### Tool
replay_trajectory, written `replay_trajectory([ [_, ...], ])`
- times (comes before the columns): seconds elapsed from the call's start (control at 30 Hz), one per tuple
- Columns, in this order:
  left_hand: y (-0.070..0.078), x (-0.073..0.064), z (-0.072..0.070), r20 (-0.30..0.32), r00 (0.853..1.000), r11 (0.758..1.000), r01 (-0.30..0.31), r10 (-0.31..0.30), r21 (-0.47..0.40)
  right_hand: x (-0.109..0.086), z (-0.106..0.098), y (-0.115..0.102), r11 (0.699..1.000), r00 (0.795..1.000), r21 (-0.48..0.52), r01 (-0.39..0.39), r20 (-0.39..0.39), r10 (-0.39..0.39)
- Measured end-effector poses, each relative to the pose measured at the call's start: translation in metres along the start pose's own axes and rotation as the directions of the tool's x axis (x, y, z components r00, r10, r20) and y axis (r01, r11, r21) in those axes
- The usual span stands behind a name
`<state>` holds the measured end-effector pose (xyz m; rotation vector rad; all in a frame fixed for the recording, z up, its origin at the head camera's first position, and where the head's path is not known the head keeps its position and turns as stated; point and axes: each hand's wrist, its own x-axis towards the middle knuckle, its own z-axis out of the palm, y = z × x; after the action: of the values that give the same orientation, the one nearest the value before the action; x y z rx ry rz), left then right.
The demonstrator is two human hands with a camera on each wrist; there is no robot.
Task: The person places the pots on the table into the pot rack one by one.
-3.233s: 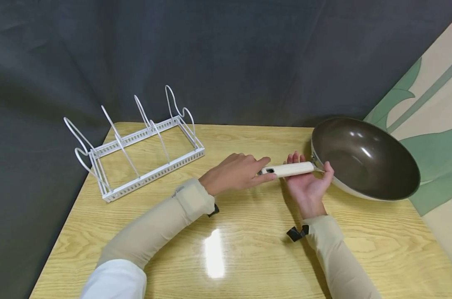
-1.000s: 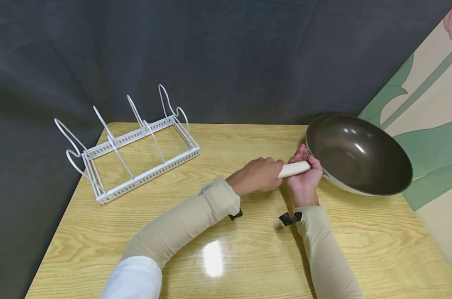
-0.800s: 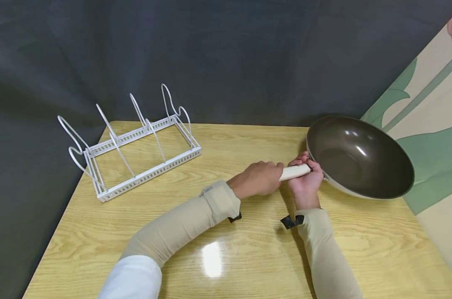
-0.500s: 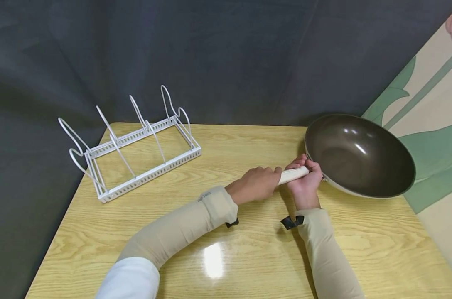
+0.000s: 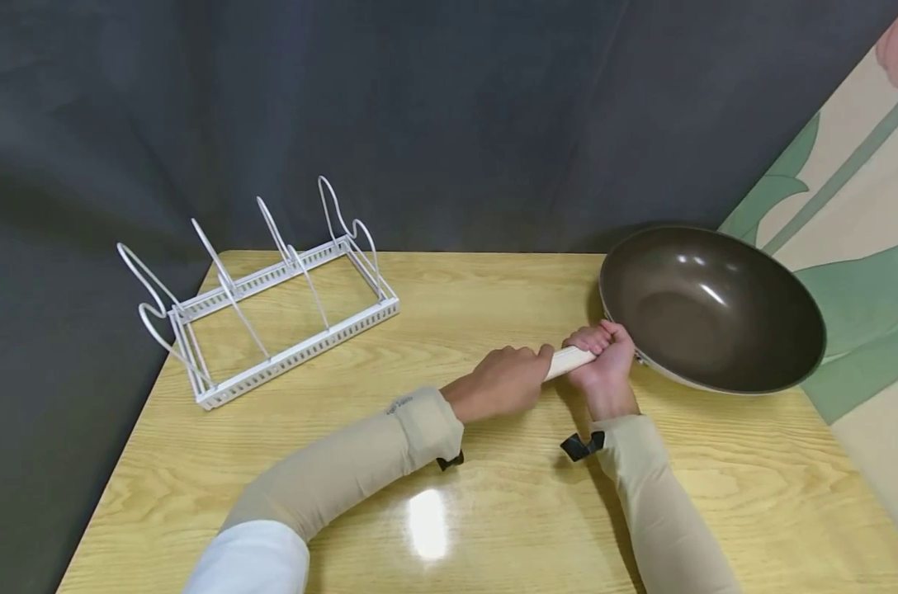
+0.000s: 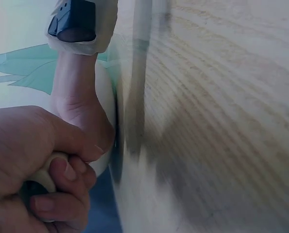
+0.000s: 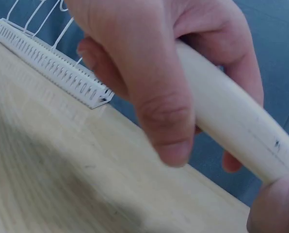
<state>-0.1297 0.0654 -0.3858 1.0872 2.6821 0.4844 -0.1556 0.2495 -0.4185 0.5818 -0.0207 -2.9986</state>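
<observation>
Counter [image 5: 508, 528], wood-grained: marked near its front by a bright patch of reflected light and crossed by two forearms in beige sleeves [image 5: 367, 454], a black tab [image 5: 583, 446] shown at each cuff. Left hand [image 5: 499, 384]: fingers curled round the end part of a cream handle [image 5: 570, 361]. Right hand [image 5: 605, 363]: wrapped about the same handle, just beside the wok [image 5: 716, 313]. Wok: placed at the far right of the counter, mouth upward, dark brown within, pale without; whether its underside is borne by the counter cannot be told. Rack [image 5: 300, 355], white, wire hoops raised from a slotted frame: set at far left, well apart from the wok. Dark cloth [image 5: 449, 124]: hung behind. Leaf-patterned panel [image 5: 872, 280]: seen beyond the wok.
</observation>
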Motion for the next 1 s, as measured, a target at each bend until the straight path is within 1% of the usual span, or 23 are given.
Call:
replay_trajectory([
  [0.1, -0.003, -0.003, 0.006, -0.022, 1.0, 0.999, -0.007, 0.006, -0.041, 0.001, -0.004, 0.001, 1.0, 1.0, 0.014, -0.011, 0.023, 0.01],
  [0.23, -0.007, -0.007, 0.014, -0.062, 0.998, 0.997, -0.03, 0.025, -0.076, 0.0, -0.009, 0.003, 1.0, 0.999, 0.001, -0.002, 0.045, 0.002],
  [0.4, -0.01, -0.011, 0.021, -0.066, 0.997, 0.99, -0.035, 0.027, -0.135, -0.001, -0.013, 0.005, 1.0, 0.999, -0.023, 0.0, 0.05, 0.001],
  [0.53, -0.01, -0.013, 0.024, -0.076, 0.997, 0.983, -0.037, 0.023, -0.181, -0.003, -0.017, 0.005, 1.0, 0.998, -0.017, 0.0, 0.069, 0.001],
  [0.67, -0.008, -0.014, 0.028, -0.101, 0.995, 0.981, -0.043, 0.025, -0.188, -0.006, -0.02, 0.004, 1.0, 0.995, -0.006, 0.003, 0.095, -0.003],
  [0.77, -0.007, -0.017, 0.033, -0.119, 0.992, 0.982, -0.054, 0.033, -0.179, -0.009, -0.022, 0.004, 1.0, 0.996, -0.016, -0.001, 0.092, 0.003],
  [0.87, -0.006, -0.02, 0.037, -0.158, 0.986, 0.981, -0.073, 0.045, -0.177, -0.011, -0.021, 0.005, 0.999, 0.996, -0.037, 0.005, 0.091, -0.001],
  [1.0, -0.007, -0.022, 0.037, -0.212, 0.976, 0.979, -0.085, 0.044, -0.188, -0.013, -0.014, 0.008, 0.998, 0.994, -0.06, -0.002, 0.111, 0.009],
])
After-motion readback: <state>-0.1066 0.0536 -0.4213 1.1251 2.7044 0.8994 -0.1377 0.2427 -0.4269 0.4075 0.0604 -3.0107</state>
